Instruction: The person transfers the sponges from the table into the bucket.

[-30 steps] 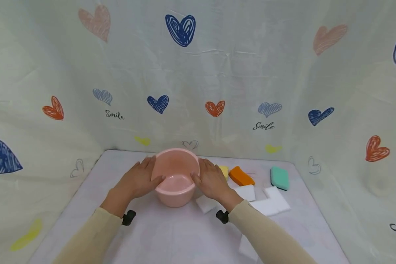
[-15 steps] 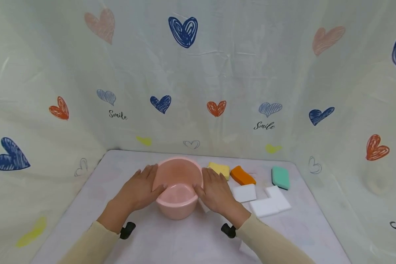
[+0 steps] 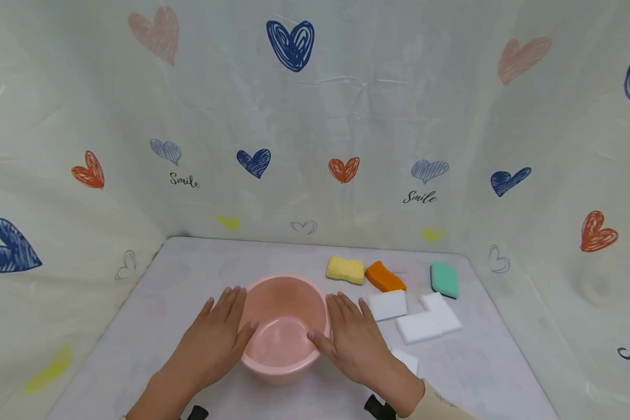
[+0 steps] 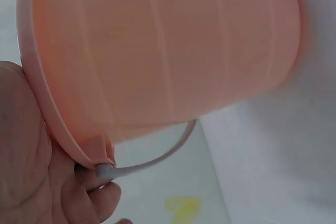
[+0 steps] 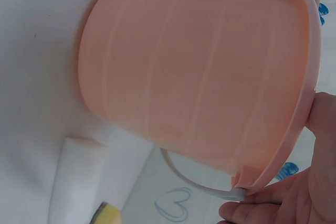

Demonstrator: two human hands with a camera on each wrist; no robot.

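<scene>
A pink plastic bucket [image 3: 284,344] stands mouth up on the table, its inside visible in the head view. My left hand [image 3: 212,338] holds its left rim, thumb over the edge and fingers along the outside. On the opposite side my right hand [image 3: 356,341] grips the rim in the same way. In the left wrist view, fingers lie beside the joint of a thin grey handle [image 4: 152,165], which hangs behind the bucket. The right wrist view shows the bucket's ribbed wall [image 5: 178,72] and right fingers at the other handle joint.
Right of the bucket lie a yellow sponge [image 3: 345,270], an orange sponge [image 3: 385,277] and a teal sponge [image 3: 444,280]. Several white foam blocks [image 3: 387,305] lie nearer, one partly behind the right hand. A curtain printed with hearts [image 3: 289,116] surrounds the table [image 3: 231,256].
Both hands have brought the bucket toward me, away from the table's back edge. The yellow sponge, earlier partly hidden by the right hand, now shows whole.
</scene>
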